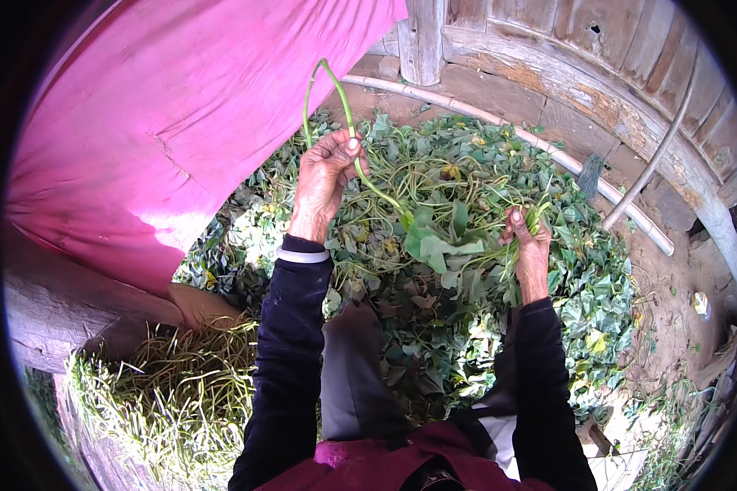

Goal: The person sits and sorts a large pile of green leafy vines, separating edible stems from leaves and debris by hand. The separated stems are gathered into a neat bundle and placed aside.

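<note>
Raised in front of me, my left hand [333, 166] pinches a long green leaf stalk [346, 101] between thumb and fingers. The stalk arches above the hand, and its lower part runs down towards a broad green leaf [439, 242]. Farther right, my right hand [526, 236] grips a small bunch of green stems [535, 216]. Leaves hang beside and below that hand; whether they join the bunch is hard to tell. Beneath both hands spreads a large heap of leafy vines [460, 166], green with some yellow leaves.
A pink cloth [153, 116] hangs at upper left. Stripped stalks [178, 399] lie piled at lower left beside a thick log [86, 307]. A pale pole [565, 159] rests on the ground behind the heap, before a wooden plank wall [626, 43]. A thin stick [657, 147] leans there.
</note>
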Demonstrator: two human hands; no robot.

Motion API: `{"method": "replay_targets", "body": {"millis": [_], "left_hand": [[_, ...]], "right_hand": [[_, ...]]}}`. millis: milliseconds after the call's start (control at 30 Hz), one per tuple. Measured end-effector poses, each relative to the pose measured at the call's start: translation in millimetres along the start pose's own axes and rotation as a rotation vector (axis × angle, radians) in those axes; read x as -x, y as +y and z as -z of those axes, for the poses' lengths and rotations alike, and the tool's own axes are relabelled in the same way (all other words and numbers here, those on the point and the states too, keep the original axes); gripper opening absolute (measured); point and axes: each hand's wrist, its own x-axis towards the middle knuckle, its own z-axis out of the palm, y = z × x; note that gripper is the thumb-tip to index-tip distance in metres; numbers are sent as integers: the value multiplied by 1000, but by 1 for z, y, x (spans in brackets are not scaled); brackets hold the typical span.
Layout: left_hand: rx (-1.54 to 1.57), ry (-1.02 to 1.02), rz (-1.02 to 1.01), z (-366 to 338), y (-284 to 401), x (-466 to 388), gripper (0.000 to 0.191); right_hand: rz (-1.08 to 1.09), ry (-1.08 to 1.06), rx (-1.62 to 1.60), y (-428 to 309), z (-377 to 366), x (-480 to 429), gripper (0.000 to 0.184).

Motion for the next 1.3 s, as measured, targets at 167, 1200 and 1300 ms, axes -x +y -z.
{"method": "replay_targets", "body": {"millis": [167,1200,1300], "left_hand": [[109,-77,258,-35,-89,38,12],[335,81,288,-39,-143,64,10],[337,117,349,-42,-142,67,10]], "right_hand": [[-232,20,-70,-6,-4,11,18],[498,-528,906,30,-30,49,23],[505,-470,871,33,-29,53,20]]}}
